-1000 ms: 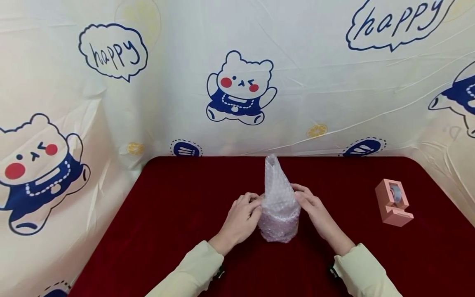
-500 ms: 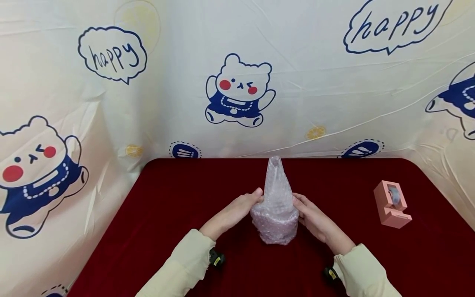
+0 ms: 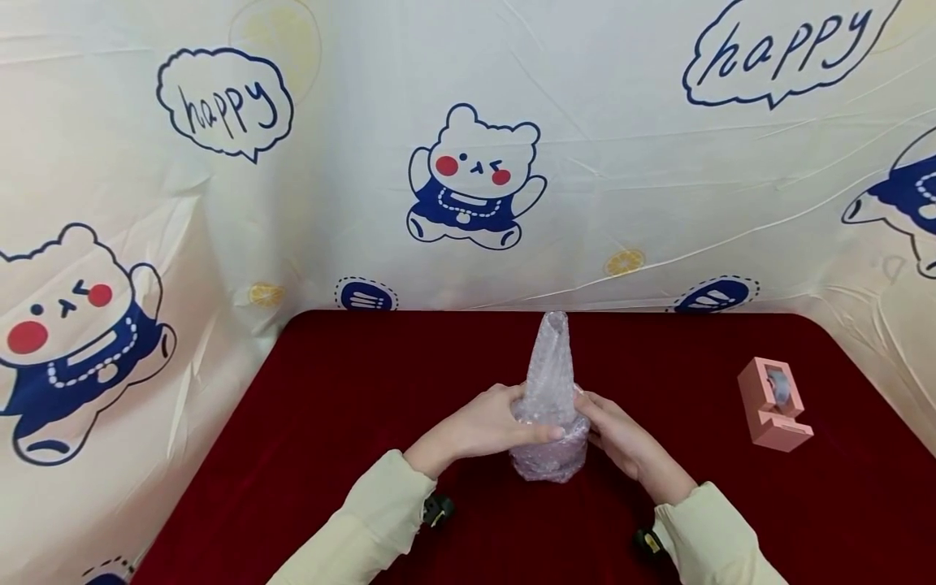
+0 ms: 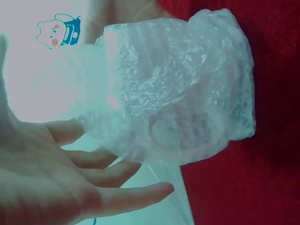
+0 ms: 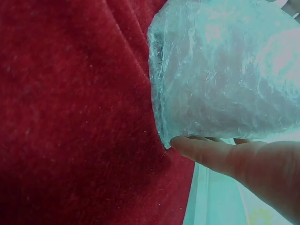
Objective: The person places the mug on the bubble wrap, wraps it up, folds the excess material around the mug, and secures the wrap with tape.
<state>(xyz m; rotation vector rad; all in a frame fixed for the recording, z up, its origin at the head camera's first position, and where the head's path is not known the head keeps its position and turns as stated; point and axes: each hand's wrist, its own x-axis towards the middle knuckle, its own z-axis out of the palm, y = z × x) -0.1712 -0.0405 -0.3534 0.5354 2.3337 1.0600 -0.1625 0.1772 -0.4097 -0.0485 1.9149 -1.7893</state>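
Observation:
A bubble-wrapped object [image 3: 550, 378] stands upright on the table, wide at the base and narrowing to an opening at the top. What lies inside the wrap cannot be made out. My left hand [image 3: 483, 422] reaches it from the left, its straight thumb across the front. Spread fingers [image 4: 136, 197] show beside the wrapped object [image 4: 178, 89] in the left wrist view. On the right side, my right hand [image 3: 621, 435] holds the wrap, its fingers partly hidden. One finger [image 5: 206, 152] lies along the side of the wrapped object [image 5: 225, 79] in the right wrist view.
A pink tape dispenser [image 3: 775, 406] with a roll of tape sits at the right of the dark red cloth-covered table [image 3: 366, 382]. Behind the table hangs a pale sheet [image 3: 607, 97] printed with cartoon bears.
My left hand lifted off with its thumb raised, then came back with the thumb across the wrap's front. The top of the wrapped object has shifted right. My right hand stays at its side.

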